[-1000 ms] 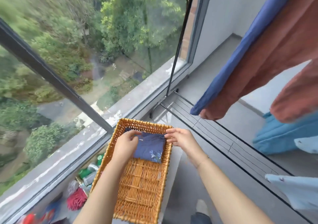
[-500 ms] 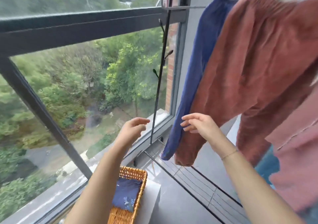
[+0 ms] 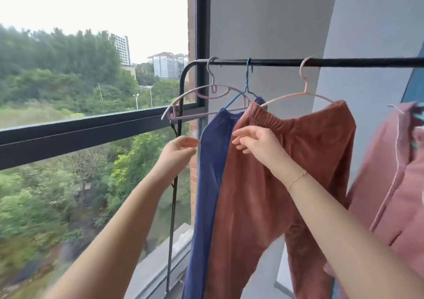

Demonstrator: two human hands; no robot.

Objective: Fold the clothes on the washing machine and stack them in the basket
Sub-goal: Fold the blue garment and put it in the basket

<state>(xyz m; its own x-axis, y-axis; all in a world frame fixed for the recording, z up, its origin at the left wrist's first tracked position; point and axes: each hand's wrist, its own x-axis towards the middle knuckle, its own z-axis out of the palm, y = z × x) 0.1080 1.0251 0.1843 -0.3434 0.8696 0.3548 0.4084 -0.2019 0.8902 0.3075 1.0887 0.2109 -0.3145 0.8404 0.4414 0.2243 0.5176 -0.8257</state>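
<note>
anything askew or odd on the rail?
One thing: the empty pink hanger at the rail's left end hangs tilted, its left arm dipping low. The blue trousers and rust trousers hang normally; no damage shows.

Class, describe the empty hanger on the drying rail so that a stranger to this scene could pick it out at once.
Find the black rail running across the top, beside the window. Three hangers hook over it in view; take the leftmost, the pale pink plastic hanger nearest the rail's bent corner. It alone carries nothing, while the blue wire hanger holds blue trousers and the next pink one holds rust-brown trousers.
</note>
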